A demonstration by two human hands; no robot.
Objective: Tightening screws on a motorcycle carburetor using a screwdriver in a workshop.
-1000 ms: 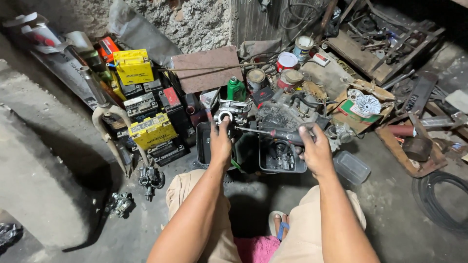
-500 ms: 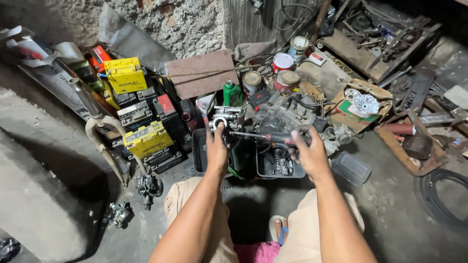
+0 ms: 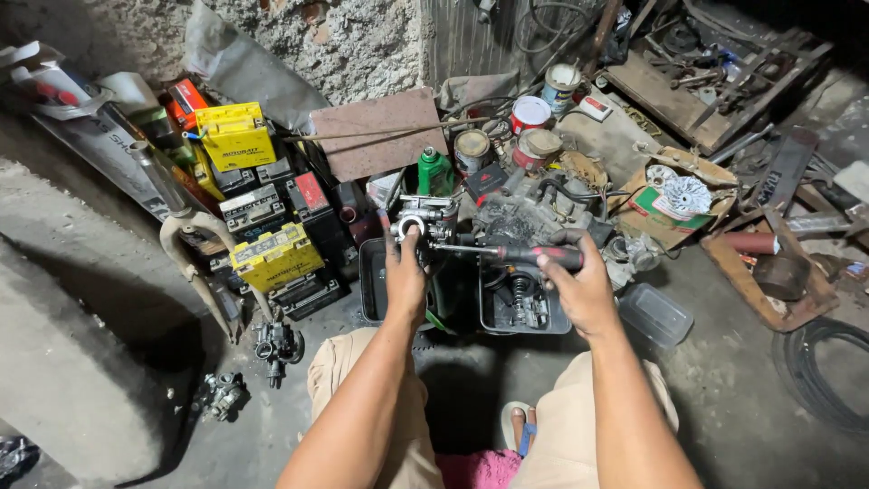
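Premises: a makeshift motor repair workshop at ground level. Bare concrete floor [image 3: 742, 362], rough stone wall [image 3: 362, 36] at 12 o'clock. Stacked vehicle batteries [image 3: 272, 258] at 10 o'clock, paint tins [image 3: 529, 113] at 12 o'clock, scrap metal and tools [image 3: 724, 63] at 2 o'clock. Greasy engine parts [image 3: 525, 213] fill the centre.

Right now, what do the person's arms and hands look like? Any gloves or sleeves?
No gloves and no sleeves in view. The left hand and the right hand are bare, and both forearms are bare right down to the bottom of the picture. I see no watch, ring or bracelet. The only clothing showing is beige shorts over the knees.
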